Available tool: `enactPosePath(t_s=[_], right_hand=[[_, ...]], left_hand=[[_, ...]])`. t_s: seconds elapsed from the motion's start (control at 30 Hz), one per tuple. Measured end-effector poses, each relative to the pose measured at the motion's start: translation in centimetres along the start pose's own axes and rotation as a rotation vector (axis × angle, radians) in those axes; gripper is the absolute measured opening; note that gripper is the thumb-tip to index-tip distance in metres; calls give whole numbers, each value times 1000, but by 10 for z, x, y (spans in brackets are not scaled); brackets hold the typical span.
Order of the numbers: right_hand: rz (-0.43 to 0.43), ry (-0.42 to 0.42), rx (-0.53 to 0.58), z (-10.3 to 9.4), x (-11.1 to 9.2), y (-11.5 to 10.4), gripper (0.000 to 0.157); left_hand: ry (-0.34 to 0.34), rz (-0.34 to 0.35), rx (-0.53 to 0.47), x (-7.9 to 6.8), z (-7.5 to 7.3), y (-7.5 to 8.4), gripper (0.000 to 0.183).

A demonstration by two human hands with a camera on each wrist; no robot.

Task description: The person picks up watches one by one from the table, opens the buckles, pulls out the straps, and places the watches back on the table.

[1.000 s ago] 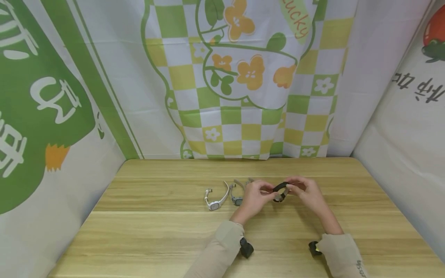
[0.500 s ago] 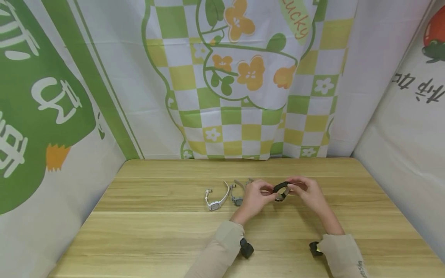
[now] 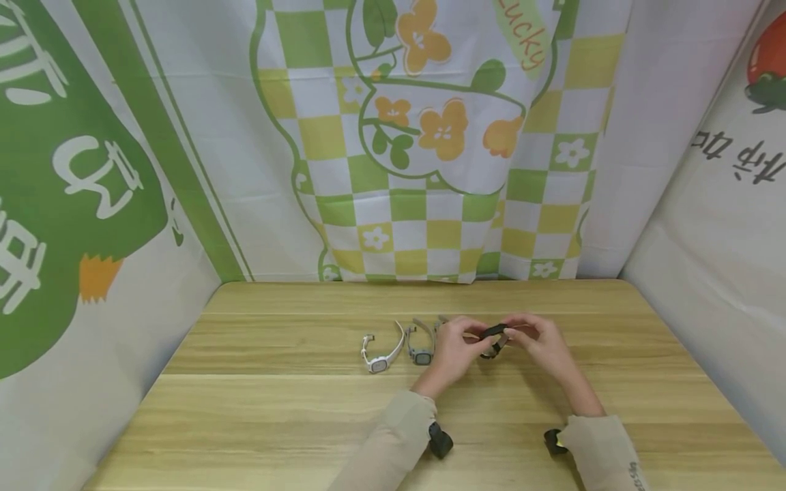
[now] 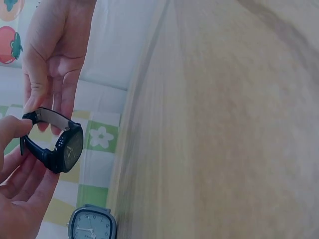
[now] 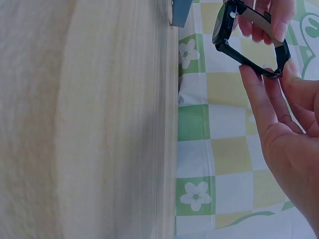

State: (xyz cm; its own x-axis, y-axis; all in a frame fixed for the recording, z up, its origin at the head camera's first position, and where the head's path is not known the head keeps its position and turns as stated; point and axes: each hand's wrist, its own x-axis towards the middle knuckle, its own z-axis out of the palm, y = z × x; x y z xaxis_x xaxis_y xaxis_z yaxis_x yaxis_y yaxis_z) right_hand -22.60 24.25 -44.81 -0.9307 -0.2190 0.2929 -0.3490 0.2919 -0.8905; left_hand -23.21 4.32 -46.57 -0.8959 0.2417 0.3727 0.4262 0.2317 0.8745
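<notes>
A black wristwatch is held between both hands above the table, its strap bent into a closed loop. My left hand pinches the strap from the left with thumb and fingers. From the right, my right hand pinches the strap at its far side from the dial. The left wrist view shows the round watch case hanging from the loop, with a paler strap lining. In the right wrist view the right thumb and fingertips meet on the strap's end. Fingers cover the fastening.
A white watch and a grey watch lie unfastened on the wooden table, left of the hands. Another grey strap shows behind my left hand, mostly hidden. A printed curtain hangs along the table's back edge.
The black watch has tilted, so its loop looks flatter from the head. My left hand has shifted slightly right, uncovering more of the grey watch. Both hands keep their hold.
</notes>
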Motion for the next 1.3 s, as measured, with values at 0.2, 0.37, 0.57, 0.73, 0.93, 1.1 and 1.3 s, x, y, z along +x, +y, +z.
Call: enactPosePath(t_s=[0.2,0.37,0.57,0.73,0.93,1.1,1.3], right_hand=[[6,-6,16,-1,0,1,20],[11,-11,16,-2,0,2,21],[39,-6,16,-3,-1,-1,22],[58,-4,26,-4,-1,0,22],[42,15,58,-5,-1,4,20],[84,14,55,-7,-1,2,23],[104,2,67,-6,0,-1,25]], left_hand=[[-13,-4,-8,2,1,0,13],[-27,2,-32,1,0,-2,14],[-19,-3,-55,1,0,-2,14],[-16,8,-65,1,1,-4,15],[-21,29,-55,1,0,-5,14],[-30,33,-38,1,0,-4,14],[-24,27,-41,2,0,-3,13]])
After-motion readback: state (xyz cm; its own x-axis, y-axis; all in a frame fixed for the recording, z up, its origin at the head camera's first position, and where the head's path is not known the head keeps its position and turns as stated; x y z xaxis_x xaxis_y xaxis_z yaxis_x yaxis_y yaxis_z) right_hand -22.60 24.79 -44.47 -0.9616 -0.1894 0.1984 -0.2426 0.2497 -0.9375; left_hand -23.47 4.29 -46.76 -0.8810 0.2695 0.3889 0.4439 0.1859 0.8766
